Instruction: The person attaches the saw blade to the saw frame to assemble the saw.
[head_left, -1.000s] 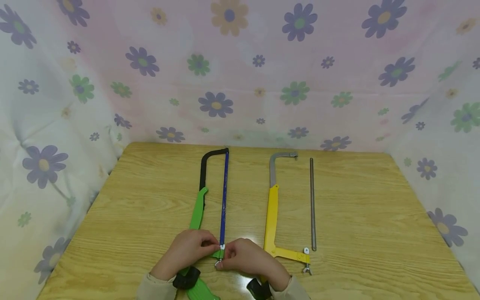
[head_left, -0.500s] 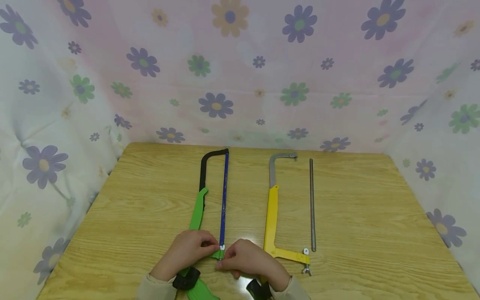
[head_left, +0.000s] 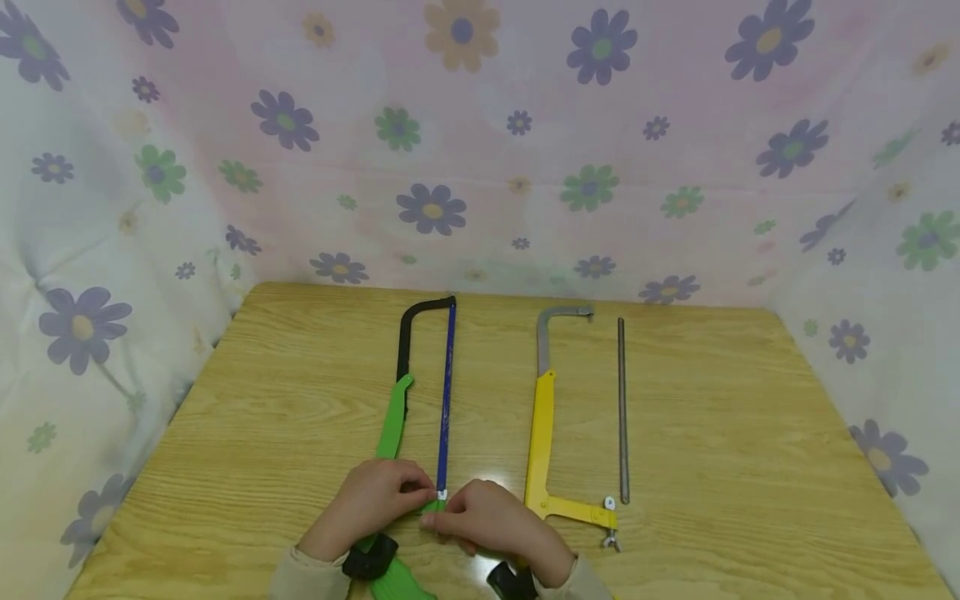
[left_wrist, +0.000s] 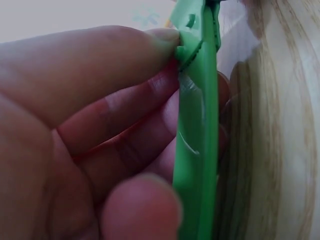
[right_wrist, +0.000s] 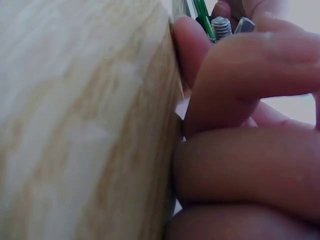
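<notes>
A green hacksaw [head_left: 392,429] with a black front bow lies on the table, its blue blade [head_left: 446,400] stretched between the two ends. My left hand [head_left: 382,496] grips the green frame's lower arm; the left wrist view has the thumb on one face and fingers behind the green arm [left_wrist: 195,150]. At the near end of the blade, my right hand [head_left: 491,518] pinches the wing nut [right_wrist: 245,25] with thumb and forefinger. Beside it shows the threaded screw end [right_wrist: 221,29]. The fingers hide most of the nut in the head view.
To the right lies a yellow hacksaw [head_left: 540,446] with a grey bow and no blade fitted. A loose grey blade [head_left: 623,408] lies alongside it on the wooden table [head_left: 720,417]. Flowered cloth [head_left: 517,158] hangs at the back and both sides.
My right fingers have shifted over the wing nut, which showed a second ago and is now covered. My left hand keeps its grip, and both saws stay in place.
</notes>
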